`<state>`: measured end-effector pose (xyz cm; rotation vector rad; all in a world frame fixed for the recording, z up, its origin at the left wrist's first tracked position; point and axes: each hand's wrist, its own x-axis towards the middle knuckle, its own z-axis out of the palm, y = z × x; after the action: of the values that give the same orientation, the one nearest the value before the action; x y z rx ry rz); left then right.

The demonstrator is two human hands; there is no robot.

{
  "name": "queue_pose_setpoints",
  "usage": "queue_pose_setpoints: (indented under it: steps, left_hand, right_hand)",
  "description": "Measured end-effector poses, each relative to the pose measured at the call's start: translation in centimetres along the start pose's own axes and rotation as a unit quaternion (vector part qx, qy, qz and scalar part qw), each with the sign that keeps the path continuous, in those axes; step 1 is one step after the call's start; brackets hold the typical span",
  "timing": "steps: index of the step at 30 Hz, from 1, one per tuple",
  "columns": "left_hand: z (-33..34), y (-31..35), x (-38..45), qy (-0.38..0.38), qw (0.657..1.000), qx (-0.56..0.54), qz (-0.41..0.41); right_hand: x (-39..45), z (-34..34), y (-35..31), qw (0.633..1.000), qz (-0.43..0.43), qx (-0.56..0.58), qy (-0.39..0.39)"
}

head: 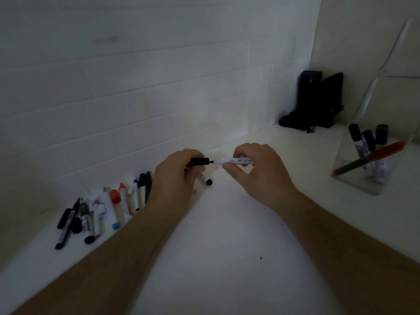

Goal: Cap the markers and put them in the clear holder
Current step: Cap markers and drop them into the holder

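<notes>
Marker (pixel 236 160) sits level in the air above the counter (pixel 227 223), near the back edge by the tiled wall (pixel 136 87), held between the two hands. Its bare tip points toward the left hand (pixel 179 176) and stands just at the mouth of the cap (pixel 201 161), almost touching; the cap is not yet on.

The right hand (pixel 254 171) pinches the marker's white barrel between thumb below and curled fingers above. The left hand grips the black cap in curled fingers, its open end facing the tip.

The marker has a white barrel with small print along it, too blurred to read, and a dark tip. The cap is black and short.

A loose pile of markers (pixel 100 212) lies on the counter toward its left edge, close to the wall: black, red, blue and purple caps among white barrels, some crossing each other. One more marker with a black end (pixel 205 179) lies just under the left hand.

The clear holder (pixel 368 160) stands near the right edge of the counter, well apart from the hands. Inside it lean several capped markers with dark caps and one red pen (pixel 372 156) lying aslant.

A black object (pixel 316 103) stands in the far corner of the counter.
</notes>
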<state>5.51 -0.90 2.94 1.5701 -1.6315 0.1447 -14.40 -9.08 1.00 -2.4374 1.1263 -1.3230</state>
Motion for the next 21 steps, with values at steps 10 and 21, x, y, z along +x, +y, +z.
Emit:
queue_pose_setpoints:
  steps: [10, 21]
  left_hand:
    - [0.0, 0.6, -0.2, -0.034, 0.998, 0.023, 0.053]
    - [0.0, 1.3, -0.4, -0.058, 0.998, -0.002, -0.028]
  right_hand:
    - [0.0, 0.0, -0.2, 0.998, -0.026, -0.049, -0.006]
    - [0.0, -0.3, -1.2, 0.996, -0.072, -0.056, -0.001]
